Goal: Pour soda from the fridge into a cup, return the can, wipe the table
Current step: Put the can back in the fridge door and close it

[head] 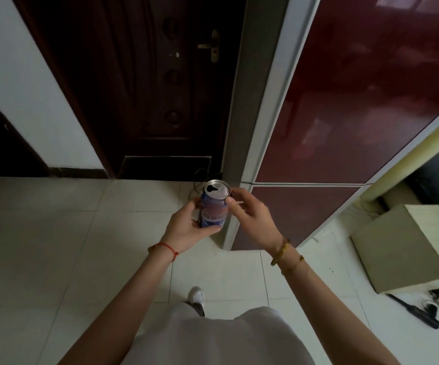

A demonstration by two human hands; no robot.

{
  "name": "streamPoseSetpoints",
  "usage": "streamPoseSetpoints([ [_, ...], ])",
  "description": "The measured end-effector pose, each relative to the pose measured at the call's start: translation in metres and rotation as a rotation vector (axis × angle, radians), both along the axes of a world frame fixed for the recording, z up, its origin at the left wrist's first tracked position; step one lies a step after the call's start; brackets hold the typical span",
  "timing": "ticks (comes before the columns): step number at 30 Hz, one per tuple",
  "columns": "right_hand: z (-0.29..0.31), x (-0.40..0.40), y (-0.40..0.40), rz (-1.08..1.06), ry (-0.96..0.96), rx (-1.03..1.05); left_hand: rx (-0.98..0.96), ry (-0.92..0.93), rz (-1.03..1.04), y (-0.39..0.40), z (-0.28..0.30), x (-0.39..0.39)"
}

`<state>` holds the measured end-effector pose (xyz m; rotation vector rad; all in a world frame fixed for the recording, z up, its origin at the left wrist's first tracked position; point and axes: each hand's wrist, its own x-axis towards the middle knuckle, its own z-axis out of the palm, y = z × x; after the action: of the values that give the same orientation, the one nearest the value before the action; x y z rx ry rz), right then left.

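Head view: a blue soda can [212, 210] was held upright in front of the body, above the pale glossy floor tiles [55, 233]. Its round silver top was seen with the mouth already open, a dark teardrop hole in the metal; whether any drink was inside could not be told. The left hand [186, 227] was wrapped round the lower part of the cylinder, fingers curled behind it and thumb across the base. The right hand [250, 214] was brought to the can's upper rim, its thumb and forefinger touching the metal edge in a light pinch, the other fingers loosely bent. A thin red string was worn on the left wrist, and beaded yellow-brown bracelets on the right.

Just behind the can, the fridge [344, 101] was seen, its tall doors smooth, dark red and mirror-glossy with pale grey edging, both closed. A dark carved wooden door [147, 88] with a brass handle was seen to the left of it. A cream boxy cabinet [408, 246] stood at the right.
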<state>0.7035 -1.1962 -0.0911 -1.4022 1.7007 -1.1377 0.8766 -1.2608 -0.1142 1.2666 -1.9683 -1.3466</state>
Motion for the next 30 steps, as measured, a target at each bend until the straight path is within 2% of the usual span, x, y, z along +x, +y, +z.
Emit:
streamPoseSetpoints([
  [3,0.01,-0.012,-0.036,-0.006,0.142,-0.053,-0.038,0.018,0.005,-0.037,0.005,-0.007],
  [9,0.036,-0.058,-0.106,-0.109,0.996,-0.155,-0.067,0.104,0.046,-0.095,0.012,-0.024],
  [14,0.057,-0.088,-0.155,-0.114,1.435,-0.17,-0.068,0.164,0.021,-0.122,0.018,-0.037],
  [21,0.07,-0.111,-0.181,-0.099,1.722,0.026,-0.064,0.189,-0.001,-0.14,0.022,-0.057],
  [30,0.075,-0.099,-0.192,-0.128,1.822,0.111,-0.05,0.21,-0.008,-0.146,0.031,-0.071],
])
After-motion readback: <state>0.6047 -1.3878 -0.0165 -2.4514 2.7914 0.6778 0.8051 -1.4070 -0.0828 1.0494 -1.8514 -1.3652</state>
